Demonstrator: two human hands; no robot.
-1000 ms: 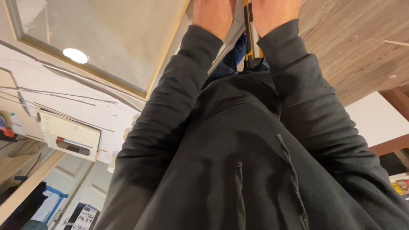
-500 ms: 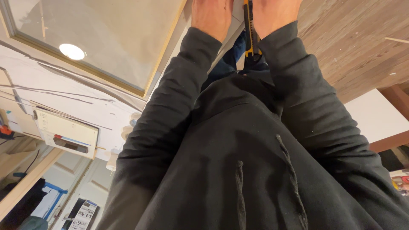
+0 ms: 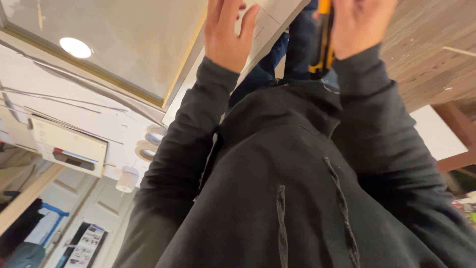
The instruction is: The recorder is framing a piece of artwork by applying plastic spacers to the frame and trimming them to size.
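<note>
Both hands lower in view now: left hand fingers spread (empty), right hand gripping yellow tool.

Two hands: left hand, right hand; one yellow tool; two tape rolls; one white box

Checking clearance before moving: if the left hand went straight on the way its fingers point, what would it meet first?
Probably only the white panel by the left hand: its open fingers point along it to the picture's top edge. The right hand and its yellow knife lie aside. Depth is unclear.
</note>
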